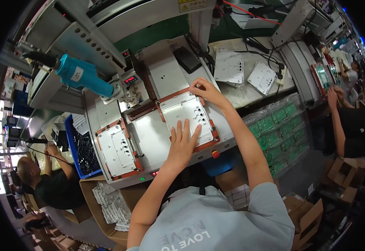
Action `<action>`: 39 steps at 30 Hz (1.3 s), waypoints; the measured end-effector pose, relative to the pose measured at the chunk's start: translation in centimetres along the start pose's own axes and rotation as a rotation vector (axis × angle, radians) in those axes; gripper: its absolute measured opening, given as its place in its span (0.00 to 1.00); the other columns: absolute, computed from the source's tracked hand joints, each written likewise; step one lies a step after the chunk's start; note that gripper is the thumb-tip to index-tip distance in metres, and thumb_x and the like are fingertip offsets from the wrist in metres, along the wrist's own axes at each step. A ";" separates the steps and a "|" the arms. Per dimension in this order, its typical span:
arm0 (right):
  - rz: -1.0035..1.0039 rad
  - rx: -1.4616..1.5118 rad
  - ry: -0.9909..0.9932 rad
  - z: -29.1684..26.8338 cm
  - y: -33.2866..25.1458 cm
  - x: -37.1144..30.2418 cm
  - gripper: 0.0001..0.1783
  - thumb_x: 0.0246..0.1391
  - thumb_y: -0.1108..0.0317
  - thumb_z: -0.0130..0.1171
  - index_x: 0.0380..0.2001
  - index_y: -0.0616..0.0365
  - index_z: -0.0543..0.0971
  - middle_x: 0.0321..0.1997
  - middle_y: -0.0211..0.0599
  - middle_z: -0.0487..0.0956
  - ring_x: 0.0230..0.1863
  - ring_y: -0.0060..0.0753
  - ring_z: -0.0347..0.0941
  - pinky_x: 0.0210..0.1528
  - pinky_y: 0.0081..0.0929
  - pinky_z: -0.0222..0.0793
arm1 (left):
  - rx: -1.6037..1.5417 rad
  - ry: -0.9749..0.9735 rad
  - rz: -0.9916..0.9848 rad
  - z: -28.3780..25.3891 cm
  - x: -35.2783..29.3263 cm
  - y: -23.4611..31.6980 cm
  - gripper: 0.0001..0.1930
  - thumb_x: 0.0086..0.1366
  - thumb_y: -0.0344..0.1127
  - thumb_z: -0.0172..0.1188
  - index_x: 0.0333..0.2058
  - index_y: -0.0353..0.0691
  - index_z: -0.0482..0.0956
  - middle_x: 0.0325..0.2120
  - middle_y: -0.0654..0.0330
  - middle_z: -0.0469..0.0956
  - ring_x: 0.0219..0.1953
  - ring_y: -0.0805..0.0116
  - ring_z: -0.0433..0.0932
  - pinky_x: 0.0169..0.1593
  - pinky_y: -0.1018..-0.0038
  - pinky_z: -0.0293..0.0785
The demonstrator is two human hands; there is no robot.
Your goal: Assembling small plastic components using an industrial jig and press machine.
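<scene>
A white flat panel point(179, 109) with several dark round spots lies in a reddish-brown fixture frame point(214, 134) on the machine bed in front of me. My left hand point(183, 144) rests on the panel's near part with its fingers spread. At the far right corner of the same panel, my right hand point(207, 90) has its fingers curled into a pinch; what is between them, if anything, is too small to make out. To the left, a second white panel point(114, 146) sits in a similar frame point(133, 144).
A teal powered tool point(82, 77) is mounted above the machine at left. Beside the bed stands a blue bin point(77, 157) of black parts, with a carton of white pieces point(111, 205) below. Stacked white panels point(228, 67) and bagged green circuit boards point(278, 129) lie at right.
</scene>
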State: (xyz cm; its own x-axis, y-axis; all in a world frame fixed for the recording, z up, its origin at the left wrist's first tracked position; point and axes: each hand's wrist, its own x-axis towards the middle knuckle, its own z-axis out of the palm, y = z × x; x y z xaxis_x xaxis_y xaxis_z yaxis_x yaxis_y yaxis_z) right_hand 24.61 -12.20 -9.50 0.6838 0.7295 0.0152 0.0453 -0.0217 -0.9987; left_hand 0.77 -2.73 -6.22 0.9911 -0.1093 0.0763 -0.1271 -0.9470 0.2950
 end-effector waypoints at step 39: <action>-0.093 -0.451 0.706 9.8 -0.2 -25.3 0.05 0.55 0.77 0.56 0.36 0.63 0.76 0.34 0.40 0.77 0.34 0.36 0.75 0.37 0.26 0.70 | -0.491 0.463 -0.394 -0.1 -9.0 1.6 0.16 0.58 0.27 0.63 0.45 0.34 0.76 0.41 0.54 0.75 0.44 0.62 0.74 0.49 0.71 0.69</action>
State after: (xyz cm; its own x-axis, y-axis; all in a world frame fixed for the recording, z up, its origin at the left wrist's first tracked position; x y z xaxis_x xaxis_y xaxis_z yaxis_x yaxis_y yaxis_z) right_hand 0.13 -23.95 -10.14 0.9510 0.1462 0.2726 0.3079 -0.3628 -0.8795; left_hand -8.31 -3.19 -6.32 0.8629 0.4470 0.2357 0.1210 -0.6356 0.7625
